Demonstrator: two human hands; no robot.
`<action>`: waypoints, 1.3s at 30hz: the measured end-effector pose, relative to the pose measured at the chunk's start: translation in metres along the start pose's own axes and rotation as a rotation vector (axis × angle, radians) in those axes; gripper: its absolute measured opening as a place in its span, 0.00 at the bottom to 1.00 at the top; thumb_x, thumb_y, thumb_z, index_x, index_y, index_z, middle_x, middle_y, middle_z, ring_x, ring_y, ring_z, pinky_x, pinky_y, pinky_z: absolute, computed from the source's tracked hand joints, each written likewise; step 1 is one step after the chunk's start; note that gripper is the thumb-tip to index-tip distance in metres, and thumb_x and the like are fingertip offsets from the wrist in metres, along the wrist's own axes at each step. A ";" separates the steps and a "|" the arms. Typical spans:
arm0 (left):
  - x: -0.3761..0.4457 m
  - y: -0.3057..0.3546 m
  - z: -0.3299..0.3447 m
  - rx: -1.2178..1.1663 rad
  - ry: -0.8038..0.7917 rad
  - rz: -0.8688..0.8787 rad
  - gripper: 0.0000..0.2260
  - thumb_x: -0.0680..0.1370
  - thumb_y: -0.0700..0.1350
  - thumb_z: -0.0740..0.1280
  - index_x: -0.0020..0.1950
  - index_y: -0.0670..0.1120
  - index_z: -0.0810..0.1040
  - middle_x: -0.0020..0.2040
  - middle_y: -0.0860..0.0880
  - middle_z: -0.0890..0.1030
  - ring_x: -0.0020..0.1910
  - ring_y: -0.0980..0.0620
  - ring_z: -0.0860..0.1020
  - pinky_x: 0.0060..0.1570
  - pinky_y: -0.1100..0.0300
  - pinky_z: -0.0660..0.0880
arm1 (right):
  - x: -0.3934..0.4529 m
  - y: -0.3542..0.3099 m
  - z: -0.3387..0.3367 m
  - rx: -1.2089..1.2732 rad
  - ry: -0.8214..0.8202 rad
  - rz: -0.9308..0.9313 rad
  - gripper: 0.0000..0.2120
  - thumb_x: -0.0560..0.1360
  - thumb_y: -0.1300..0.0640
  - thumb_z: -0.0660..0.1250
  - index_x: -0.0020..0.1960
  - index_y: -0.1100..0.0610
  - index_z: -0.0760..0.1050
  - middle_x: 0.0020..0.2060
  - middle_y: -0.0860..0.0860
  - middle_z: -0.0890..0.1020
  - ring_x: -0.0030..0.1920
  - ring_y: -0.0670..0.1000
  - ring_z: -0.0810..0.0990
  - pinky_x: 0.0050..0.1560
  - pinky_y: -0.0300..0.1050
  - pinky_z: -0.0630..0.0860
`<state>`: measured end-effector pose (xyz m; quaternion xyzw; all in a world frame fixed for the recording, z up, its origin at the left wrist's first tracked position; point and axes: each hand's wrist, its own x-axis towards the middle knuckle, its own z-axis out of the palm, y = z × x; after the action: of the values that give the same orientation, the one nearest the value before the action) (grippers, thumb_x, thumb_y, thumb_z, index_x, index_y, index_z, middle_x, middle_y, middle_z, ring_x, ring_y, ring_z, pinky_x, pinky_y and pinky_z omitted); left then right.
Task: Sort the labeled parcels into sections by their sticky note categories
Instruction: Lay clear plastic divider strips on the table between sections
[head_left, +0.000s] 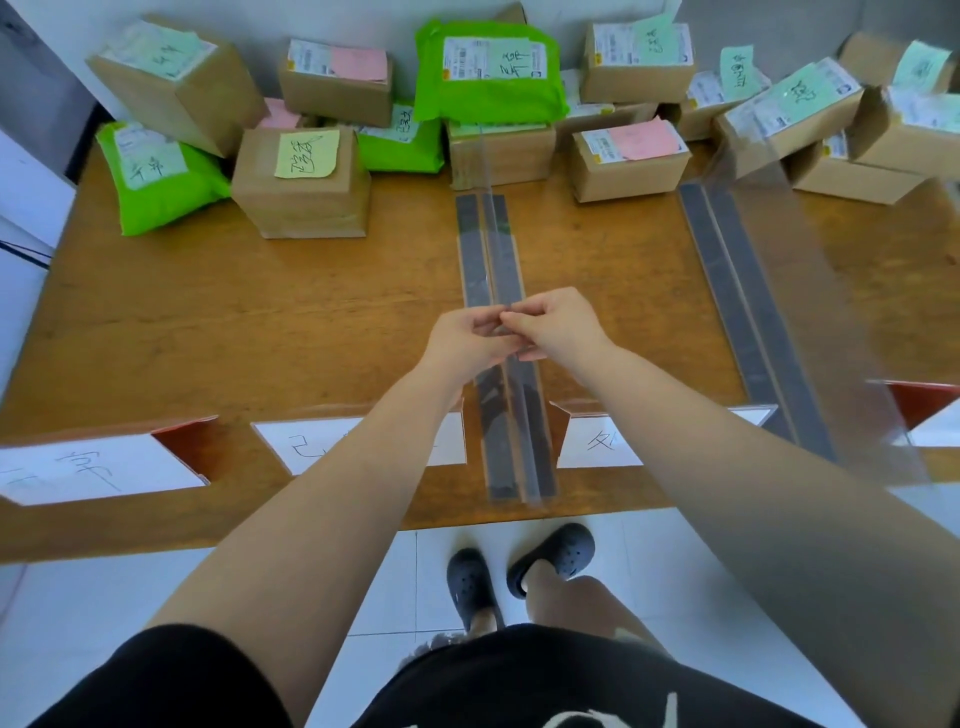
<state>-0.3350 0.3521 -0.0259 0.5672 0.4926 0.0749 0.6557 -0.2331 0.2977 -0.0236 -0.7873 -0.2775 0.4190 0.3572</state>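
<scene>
At the near edge of a brown wooden table (270, 322), white paper section labels (88, 470) with handwritten characters lie flat, and a clear upright plastic divider on a dark base strip (511, 436) runs away from the person. Both hands meet at that divider's top edge: the left hand (470, 338) and right hand (558, 325) touch fingertip to fingertip, each grip narrow and apparently pinching the thin clear edge, though what exactly sits between the fingers cannot be told. A second clear divider (748, 291) stands to the right. Sorting seems not yet begun; the sections are being set up. Along the far edge wait the parcels, brown cardboard boxes (301, 202) and green plastic mailers (488, 73) bearing green, pink and yellow sticky notes. The next move likely calls for letting go of the divider and reaching far for one parcel.
</scene>
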 end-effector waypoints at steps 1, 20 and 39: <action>-0.001 0.001 -0.001 0.025 0.001 0.018 0.22 0.71 0.37 0.73 0.64 0.45 0.76 0.57 0.48 0.82 0.51 0.54 0.80 0.52 0.61 0.78 | 0.000 0.000 0.000 -0.002 0.004 -0.003 0.13 0.76 0.60 0.66 0.59 0.61 0.78 0.52 0.57 0.82 0.49 0.52 0.82 0.42 0.39 0.81; -0.054 0.047 0.107 1.453 0.149 0.781 0.20 0.80 0.50 0.58 0.70 0.46 0.65 0.67 0.46 0.71 0.66 0.44 0.68 0.59 0.50 0.69 | -0.084 0.041 -0.154 -1.253 0.404 -0.258 0.11 0.77 0.60 0.60 0.59 0.55 0.73 0.54 0.53 0.78 0.53 0.57 0.77 0.41 0.47 0.64; -0.060 -0.001 0.337 -0.238 -0.006 -0.094 0.19 0.79 0.45 0.64 0.69 0.47 0.69 0.67 0.47 0.73 0.65 0.50 0.72 0.62 0.57 0.69 | -0.097 0.200 -0.268 -0.018 -0.157 -0.019 0.22 0.79 0.54 0.62 0.71 0.55 0.67 0.66 0.51 0.74 0.67 0.51 0.72 0.64 0.45 0.69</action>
<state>-0.1196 0.0861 -0.0365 0.4618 0.5044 0.1001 0.7227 -0.0238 0.0194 -0.0324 -0.7527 -0.3157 0.4735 0.3311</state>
